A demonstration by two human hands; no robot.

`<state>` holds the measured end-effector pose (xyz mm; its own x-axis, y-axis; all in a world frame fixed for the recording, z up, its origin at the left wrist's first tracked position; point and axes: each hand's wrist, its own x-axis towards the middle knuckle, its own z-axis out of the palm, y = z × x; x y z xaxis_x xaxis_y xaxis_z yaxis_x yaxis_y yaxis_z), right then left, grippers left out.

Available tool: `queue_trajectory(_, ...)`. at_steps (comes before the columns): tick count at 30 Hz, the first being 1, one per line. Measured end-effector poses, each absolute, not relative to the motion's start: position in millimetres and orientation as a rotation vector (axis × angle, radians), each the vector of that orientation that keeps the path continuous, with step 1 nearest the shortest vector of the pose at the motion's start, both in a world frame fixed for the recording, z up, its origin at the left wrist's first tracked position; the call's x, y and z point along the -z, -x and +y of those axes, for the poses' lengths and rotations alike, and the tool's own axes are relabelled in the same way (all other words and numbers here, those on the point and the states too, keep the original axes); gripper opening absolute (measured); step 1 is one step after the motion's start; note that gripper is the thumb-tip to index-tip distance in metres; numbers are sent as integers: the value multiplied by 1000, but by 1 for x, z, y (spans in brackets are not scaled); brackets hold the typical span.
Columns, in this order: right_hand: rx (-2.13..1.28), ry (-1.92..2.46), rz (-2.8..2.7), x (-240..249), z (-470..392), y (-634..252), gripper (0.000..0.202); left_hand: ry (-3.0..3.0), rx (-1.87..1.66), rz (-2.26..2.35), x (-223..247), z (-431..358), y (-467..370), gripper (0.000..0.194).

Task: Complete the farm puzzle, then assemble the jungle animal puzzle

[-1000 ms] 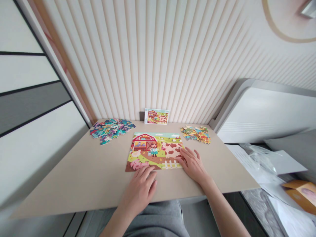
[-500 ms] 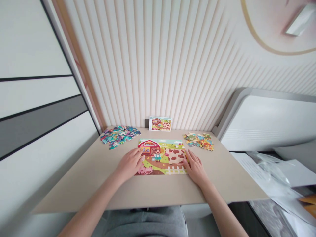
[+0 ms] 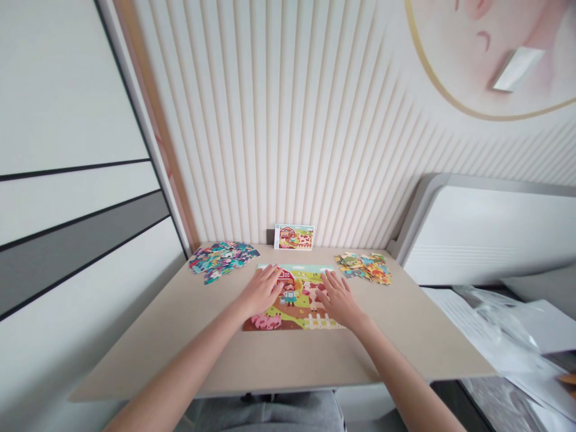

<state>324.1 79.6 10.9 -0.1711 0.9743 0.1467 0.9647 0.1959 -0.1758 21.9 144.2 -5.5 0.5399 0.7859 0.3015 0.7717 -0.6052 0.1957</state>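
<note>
A farm-scene puzzle (image 3: 297,312) lies flat on the table, showing a barn, a farmer, a cow, pigs and a white fence. Over its left part, covering some of the barn, rests my left hand (image 3: 263,290), fingers stretched out. My right hand (image 3: 341,298) lies open over the right side and hides part of the cow. Neither hand holds anything. Behind the puzzle a small picture card (image 3: 294,237) of the same farm scene stands against the wall.
A heap of blue and purple puzzle pieces (image 3: 224,259) sits at the table's back left. Yellow and green pieces (image 3: 365,267) are piled at the back right. Beyond the table (image 3: 198,351) on the right are papers and clear plastic wrapping (image 3: 499,318).
Both hands have moved inward from the puzzle's side edges onto its picture, fingers still extended. The camera view has shifted slightly. The piles and the card stay in place.
</note>
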Motion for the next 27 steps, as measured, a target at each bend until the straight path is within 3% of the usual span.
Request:
queue_trajectory(10,-133,1746,-2379,9,104,-271,62,-2761,-470,1306,40,137,-88,61)
queue_trajectory(15,-175,1827,-2355,5,108,-296,63,-2753,-395,1264,31,156,-37,60)
queue_trajectory(21,-190,2052,-2162,10,105,-341,67,-2619,-387,1524,32,176,57,69)
queue_trajectory(27,-138,2070,-2105,4,117,-348,64,-2564,-485,1615,34,185,59,68)
